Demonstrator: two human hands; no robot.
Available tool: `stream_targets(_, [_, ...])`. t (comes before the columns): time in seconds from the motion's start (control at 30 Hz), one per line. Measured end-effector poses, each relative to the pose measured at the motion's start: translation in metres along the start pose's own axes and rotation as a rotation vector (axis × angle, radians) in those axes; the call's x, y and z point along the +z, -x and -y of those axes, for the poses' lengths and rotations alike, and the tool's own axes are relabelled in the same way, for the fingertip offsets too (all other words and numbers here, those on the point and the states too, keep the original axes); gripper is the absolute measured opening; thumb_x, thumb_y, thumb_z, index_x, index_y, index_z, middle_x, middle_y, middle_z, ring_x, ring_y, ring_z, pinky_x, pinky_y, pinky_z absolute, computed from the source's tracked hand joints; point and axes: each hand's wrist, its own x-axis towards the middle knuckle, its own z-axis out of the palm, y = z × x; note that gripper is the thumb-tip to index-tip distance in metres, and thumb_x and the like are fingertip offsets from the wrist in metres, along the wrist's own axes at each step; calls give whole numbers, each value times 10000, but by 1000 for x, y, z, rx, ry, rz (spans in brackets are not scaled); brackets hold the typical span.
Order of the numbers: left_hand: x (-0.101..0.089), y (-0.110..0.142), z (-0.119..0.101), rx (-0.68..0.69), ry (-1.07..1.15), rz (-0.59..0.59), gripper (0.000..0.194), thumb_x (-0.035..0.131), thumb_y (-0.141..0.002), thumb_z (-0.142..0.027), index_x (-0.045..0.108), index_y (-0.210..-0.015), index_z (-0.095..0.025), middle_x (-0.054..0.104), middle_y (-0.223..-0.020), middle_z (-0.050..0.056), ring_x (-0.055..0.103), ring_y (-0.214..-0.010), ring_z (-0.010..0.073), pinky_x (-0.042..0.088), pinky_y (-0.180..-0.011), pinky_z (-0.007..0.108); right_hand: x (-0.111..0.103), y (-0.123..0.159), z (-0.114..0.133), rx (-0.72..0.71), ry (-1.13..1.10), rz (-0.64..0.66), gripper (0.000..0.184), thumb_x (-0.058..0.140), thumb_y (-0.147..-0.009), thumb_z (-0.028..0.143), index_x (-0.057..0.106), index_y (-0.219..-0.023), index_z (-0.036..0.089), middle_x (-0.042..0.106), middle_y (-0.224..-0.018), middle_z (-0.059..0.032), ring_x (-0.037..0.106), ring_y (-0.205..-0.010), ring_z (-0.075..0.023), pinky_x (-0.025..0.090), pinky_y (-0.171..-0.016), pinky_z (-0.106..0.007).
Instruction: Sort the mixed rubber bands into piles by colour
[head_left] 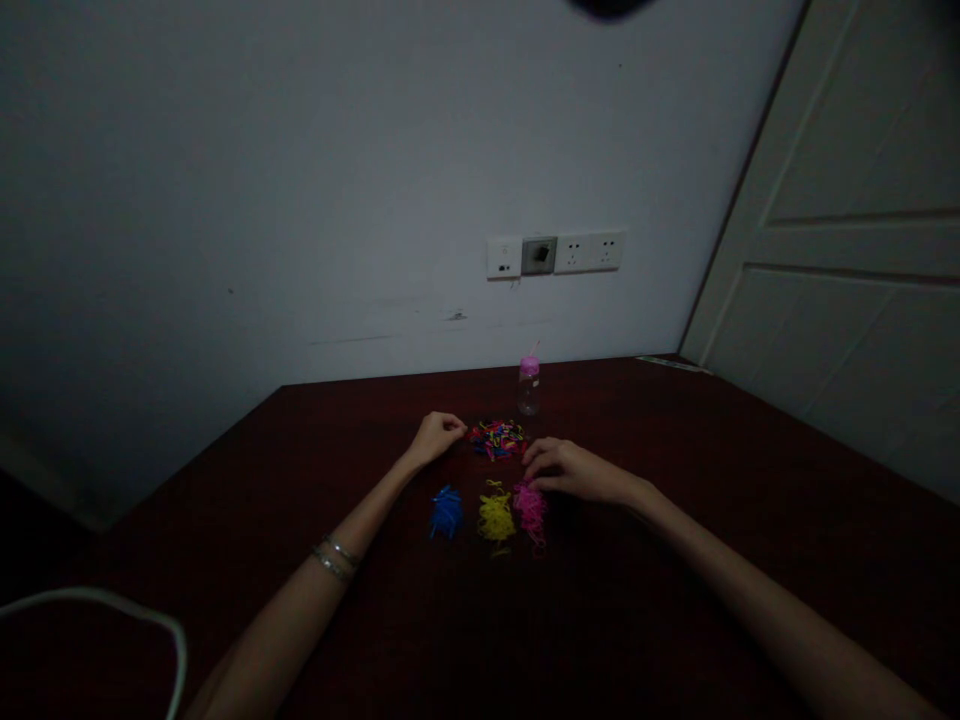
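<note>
My left hand (pixel 440 436) is at the left edge of a mixed pile of small multicoloured pieces (pixel 497 438). Its fingertips are pressed together, and anything between them is too small to make out. Over the far edge of a heap of pink loop-like pieces (pixel 531 512) hovers my right hand (pixel 564 468), its thumb and fingers curved and apart, pointing toward the mixed pile. I see nothing held in it. Left of the pink heap lie a yellow heap of thin loops (pixel 496 518) and a blue heap of short stick-like pieces (pixel 446 512).
Behind the mixed pile stands a clear bottle with a pink lid (pixel 529 388). The dark red table (pixel 360 400) meets a pale wall with sockets (pixel 589 252). A white cable (pixel 112 597) curves at the lower left. A panelled door (pixel 847 230) is at the right.
</note>
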Motion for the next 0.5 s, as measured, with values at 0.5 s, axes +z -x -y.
stream_targets(0.5, [0, -1, 12, -44, -244, 140, 233, 537, -667, -284, 689, -790, -157, 658, -758, 44, 583, -684, 146, 413, -628, 220, -7, 3, -7, 52, -35, -109, 310, 494, -807, 434, 679, -852, 190, 598, -936, -61, 559, -826, -155, 437, -757, -294])
